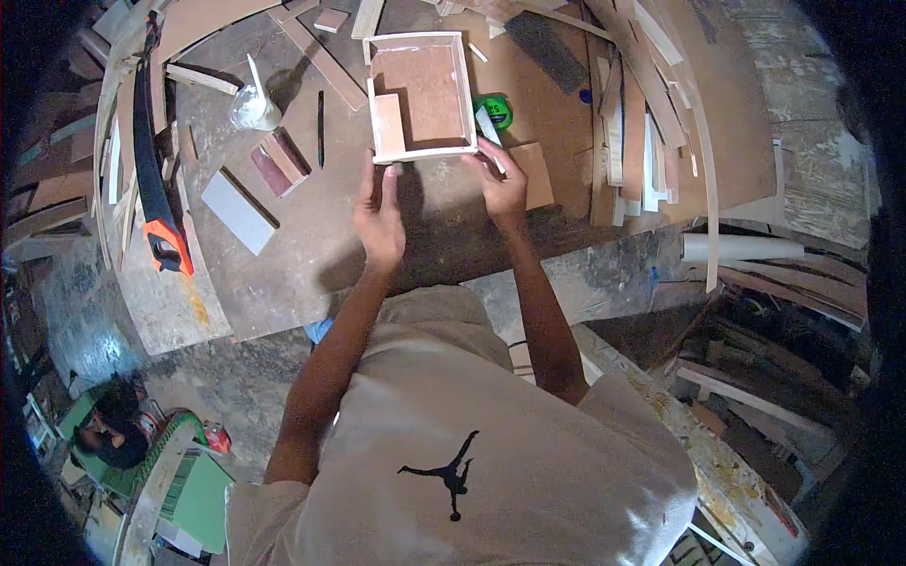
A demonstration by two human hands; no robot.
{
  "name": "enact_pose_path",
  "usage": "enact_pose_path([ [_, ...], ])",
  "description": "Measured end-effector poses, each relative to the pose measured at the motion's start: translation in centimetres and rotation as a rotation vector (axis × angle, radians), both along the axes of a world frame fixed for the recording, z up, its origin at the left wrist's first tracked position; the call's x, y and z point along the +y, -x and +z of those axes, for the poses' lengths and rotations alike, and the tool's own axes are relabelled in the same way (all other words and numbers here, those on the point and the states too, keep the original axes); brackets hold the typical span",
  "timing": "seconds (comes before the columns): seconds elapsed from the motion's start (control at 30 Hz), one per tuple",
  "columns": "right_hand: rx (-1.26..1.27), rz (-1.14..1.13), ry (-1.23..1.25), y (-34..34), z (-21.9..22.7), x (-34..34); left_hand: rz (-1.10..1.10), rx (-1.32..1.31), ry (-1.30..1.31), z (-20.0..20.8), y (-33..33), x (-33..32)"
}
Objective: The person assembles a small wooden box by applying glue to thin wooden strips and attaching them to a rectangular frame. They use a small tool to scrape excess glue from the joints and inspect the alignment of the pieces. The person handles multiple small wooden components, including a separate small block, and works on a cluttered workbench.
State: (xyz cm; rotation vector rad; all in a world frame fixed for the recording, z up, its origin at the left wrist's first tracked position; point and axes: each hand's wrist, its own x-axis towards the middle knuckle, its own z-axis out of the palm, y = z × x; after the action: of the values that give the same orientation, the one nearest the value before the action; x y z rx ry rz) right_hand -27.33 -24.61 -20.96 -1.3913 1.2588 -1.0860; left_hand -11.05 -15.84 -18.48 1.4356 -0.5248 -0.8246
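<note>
Both of my hands hold a small open wooden box [429, 153] with pale thin walls and a reddish-brown bottom. My left hand [379, 222] grips its near left corner, thumb against the near wall. At the near right corner, my right hand [502, 187] has its fingers on the wall. Inside the box, along the left side, is a small light wood panel [388, 121]; a gap shows in the left wall above it. A green tape measure [494, 111] lies right beside the box, partly covered by a white strip.
Left of the box are a black pencil [321, 129], a sanding block [280, 162], a grey rectangular board [239, 211] and a jar of white glue [256, 108] with a stick. A handsaw [162, 179] lies further left. Wood strips [618, 123] pile up at right. A person [118, 429] sits lower left.
</note>
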Motion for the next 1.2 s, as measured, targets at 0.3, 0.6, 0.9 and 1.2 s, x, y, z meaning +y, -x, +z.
enact_pose_path([
  [0.3, 0.109, 0.003, 0.028, -0.1, 0.5, 0.1, -0.026, -0.106, -0.091, -0.5, -1.8, 0.0],
  [0.6, 0.134, 0.006, 0.089, 0.0, 0.4, 0.1, -0.017, -0.426, -0.011, -0.7, -2.9, -0.3],
  [0.9, 0.166, -0.013, 0.094, 0.1, 0.7, -0.1, -0.05, -0.554, 0.021, -1.1, -3.6, -0.6],
  [1.2, 0.179, 0.003, 0.014, 0.4, 0.3, -0.2, -0.18, -0.798, 0.009, -2.1, -5.0, -1.1],
])
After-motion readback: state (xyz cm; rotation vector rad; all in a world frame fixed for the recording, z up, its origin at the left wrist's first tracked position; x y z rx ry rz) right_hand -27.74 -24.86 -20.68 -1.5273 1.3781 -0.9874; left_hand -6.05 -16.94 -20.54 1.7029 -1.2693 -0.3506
